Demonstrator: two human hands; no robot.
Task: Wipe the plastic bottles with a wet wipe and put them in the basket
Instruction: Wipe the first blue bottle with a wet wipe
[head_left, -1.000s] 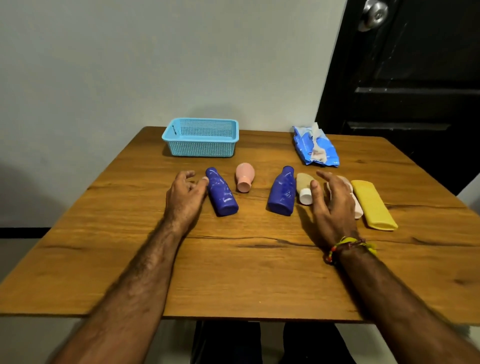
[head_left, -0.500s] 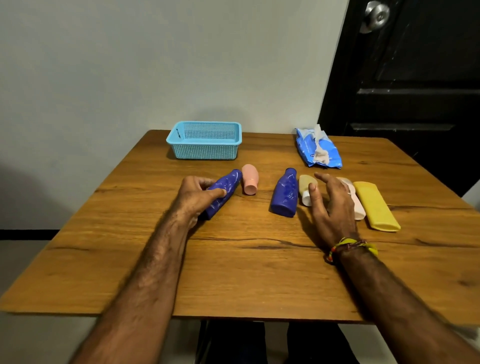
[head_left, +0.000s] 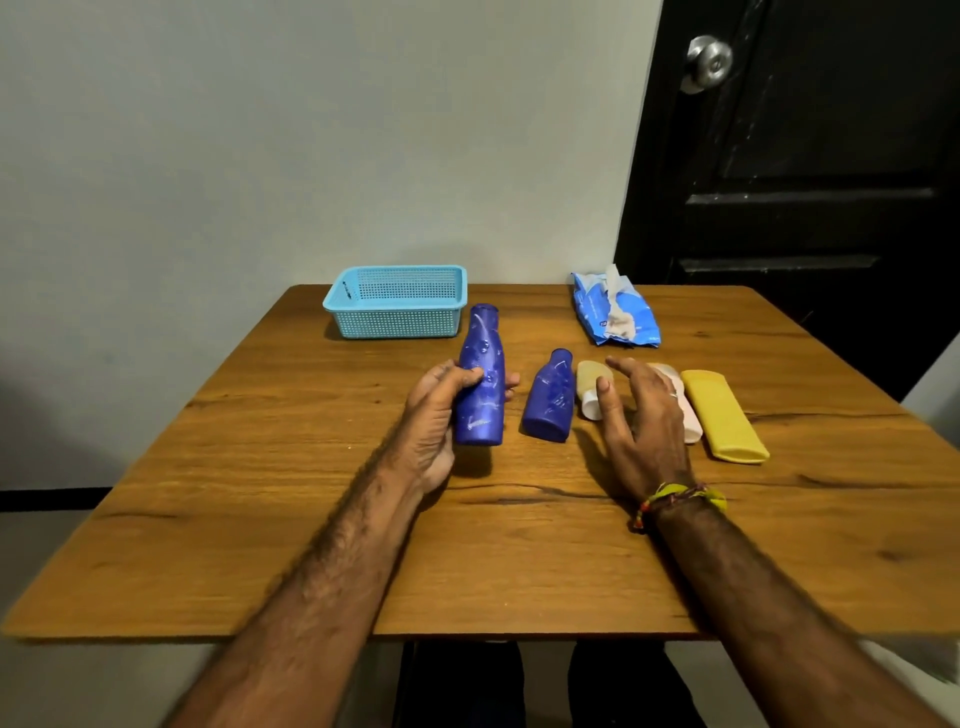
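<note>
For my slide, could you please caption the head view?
Left hand grips a blue bottle; right hand hovers open.

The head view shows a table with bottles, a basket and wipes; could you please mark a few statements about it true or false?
1. The left hand grips the tall blue bottle. True.
2. The turquoise basket already holds two bottles. False: no bottle shows inside it.
3. The right hand holds a wet wipe. False: its fingers are spread and hold nothing, above the pale bottles.
4. A white wipe sticks out of the blue wet wipe pack. True.
5. The yellow bottle stands upright. False: it lies flat on the wooden table.
</note>
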